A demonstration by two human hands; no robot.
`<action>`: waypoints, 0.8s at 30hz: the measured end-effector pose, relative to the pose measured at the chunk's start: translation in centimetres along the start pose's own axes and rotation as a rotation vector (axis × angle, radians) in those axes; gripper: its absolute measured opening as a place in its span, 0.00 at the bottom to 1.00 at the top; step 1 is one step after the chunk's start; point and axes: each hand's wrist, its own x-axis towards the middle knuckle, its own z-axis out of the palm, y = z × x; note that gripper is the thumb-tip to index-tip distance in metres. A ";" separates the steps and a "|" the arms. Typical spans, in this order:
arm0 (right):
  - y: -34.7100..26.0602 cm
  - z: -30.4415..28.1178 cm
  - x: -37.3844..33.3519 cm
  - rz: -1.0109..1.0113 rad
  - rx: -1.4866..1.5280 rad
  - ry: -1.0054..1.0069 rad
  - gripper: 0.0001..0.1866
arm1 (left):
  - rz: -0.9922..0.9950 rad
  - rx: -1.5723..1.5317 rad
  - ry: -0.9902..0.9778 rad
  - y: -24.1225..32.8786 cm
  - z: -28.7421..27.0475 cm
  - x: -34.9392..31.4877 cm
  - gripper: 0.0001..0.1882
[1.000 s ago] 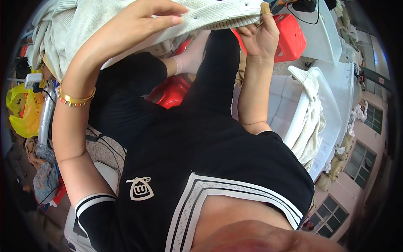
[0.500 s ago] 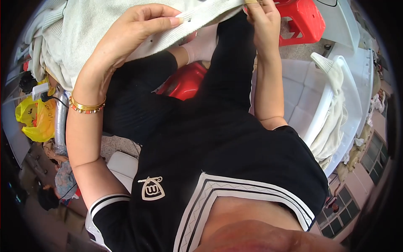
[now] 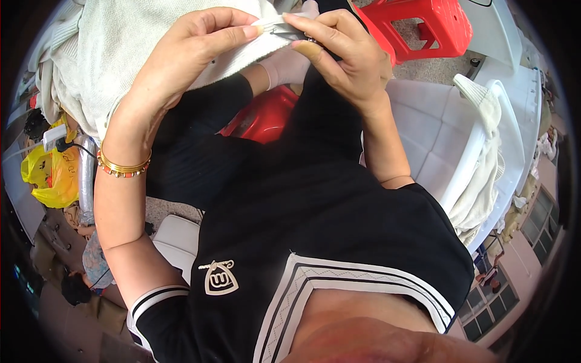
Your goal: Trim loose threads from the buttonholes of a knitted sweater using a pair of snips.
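Hands meet at the hem of a pale knitted garment [image 3: 121, 54] that we hold up close in front of us. Our left hand [image 3: 187, 54] pinches the ribbed edge between thumb and forefinger, pulling it taut, so the cloth gives a firm line to work along. Our right hand [image 3: 339, 54] comes in from the other side, its fingers [image 3: 315, 30] pressed together around a small metal tool, thin and shiny (snips or tweezers, we cannot tell which), whose tip touches the same edge just beside the left thumb. The rest of the garment hangs off toward our left shoulder, bunched in folds.

Below the hands lie our black trousers [image 3: 327, 139] and black shirt [image 3: 327, 242] with white trim. A gold bangle [image 3: 124, 166] sits on the left wrist. A red plastic stool [image 3: 430, 24] stands beyond the right hand, another red seat [image 3: 263, 115] shows under our knees, and a white plastic chair [image 3: 436, 145] with pale cloth [image 3: 484, 187] draped over its arm stands to the right. A yellow bag [image 3: 51, 178] lies on the floor at the left. Nothing comes between the fingers and the hem.
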 end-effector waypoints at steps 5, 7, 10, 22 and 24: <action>0.6 0.7 -0.7 0.018 -0.063 0.010 0.19 | -0.017 0.003 -0.006 0.2 0.1 0.0 0.15; 0.5 0.9 -0.7 0.047 -0.025 0.029 0.19 | -0.029 -0.028 -0.017 0.0 0.0 0.0 0.15; 0.5 1.1 -0.8 0.041 0.009 0.067 0.18 | -0.060 -0.078 0.015 -0.6 -0.3 0.0 0.15; -2.2 0.0 0.0 0.292 0.308 0.044 0.15 | 0.151 0.129 -0.022 0.1 0.4 -0.6 0.11; -1.0 0.5 -0.2 0.456 0.571 0.166 0.16 | 0.265 0.269 -0.052 0.3 0.8 -1.2 0.13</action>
